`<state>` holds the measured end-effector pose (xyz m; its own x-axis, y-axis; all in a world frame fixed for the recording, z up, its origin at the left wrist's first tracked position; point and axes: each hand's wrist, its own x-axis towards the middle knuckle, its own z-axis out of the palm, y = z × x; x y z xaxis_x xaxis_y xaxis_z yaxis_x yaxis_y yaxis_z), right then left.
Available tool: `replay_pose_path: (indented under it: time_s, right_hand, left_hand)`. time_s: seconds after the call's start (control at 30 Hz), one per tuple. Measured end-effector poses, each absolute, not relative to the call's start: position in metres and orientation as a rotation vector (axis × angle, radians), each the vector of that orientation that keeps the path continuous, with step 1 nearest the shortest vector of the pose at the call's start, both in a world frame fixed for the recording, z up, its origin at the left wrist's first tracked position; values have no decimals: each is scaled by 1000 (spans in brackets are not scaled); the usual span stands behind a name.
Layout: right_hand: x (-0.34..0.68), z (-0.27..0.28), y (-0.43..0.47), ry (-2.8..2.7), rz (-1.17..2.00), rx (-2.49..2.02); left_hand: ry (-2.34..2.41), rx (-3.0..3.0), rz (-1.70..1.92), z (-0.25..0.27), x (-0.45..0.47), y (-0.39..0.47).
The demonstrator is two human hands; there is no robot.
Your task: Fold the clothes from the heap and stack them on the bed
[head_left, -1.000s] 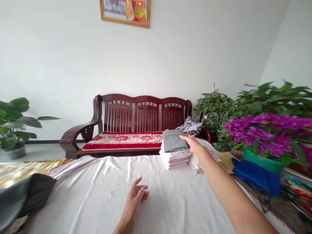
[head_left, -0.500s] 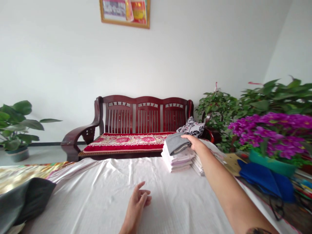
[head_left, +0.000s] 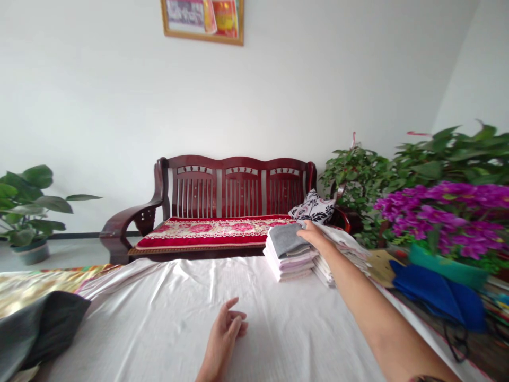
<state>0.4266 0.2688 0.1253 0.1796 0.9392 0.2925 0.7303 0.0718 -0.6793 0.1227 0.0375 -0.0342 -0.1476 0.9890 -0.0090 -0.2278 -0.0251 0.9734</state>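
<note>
My right hand [head_left: 315, 236] reaches forward to a folded grey cloth [head_left: 289, 240], its thumb on the right edge and most of its fingers hidden. The grey cloth lies flat on a stack of folded white and pale pink cloths [head_left: 289, 265]. A second stack of folded light cloths [head_left: 324, 270] stands close to its right, partly behind my right forearm. Over the white sheet [head_left: 159, 323], near the front, my left hand [head_left: 228, 329] holds nothing; its fingers are loosely curled and apart.
A dark grey cloth [head_left: 51, 323] lies bunched at the left. Blue fabric [head_left: 437, 292] and a teal planter with purple flowers [head_left: 449, 265] are on the right. Behind the sheet stands a wooden bench [head_left: 240, 185] with a red seat cover and a patterned cushion [head_left: 316, 206].
The grey cloth has settled flatter onto the stack. My right hand has shifted slightly at its right edge. My left hand has hardly moved.
</note>
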Motion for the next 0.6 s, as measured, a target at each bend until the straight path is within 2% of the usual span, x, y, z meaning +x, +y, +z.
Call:
replay_pose_path:
  time_s: [0.23, 0.6]
  right_hand:
    - [398, 118, 249, -2019, -39, -1762]
    - [386, 77, 255, -2266, -98, -1945]
  left_hand:
    - [1130, 1031, 1431, -43, 124, 39]
    - [1155, 1104, 1359, -43, 124, 33]
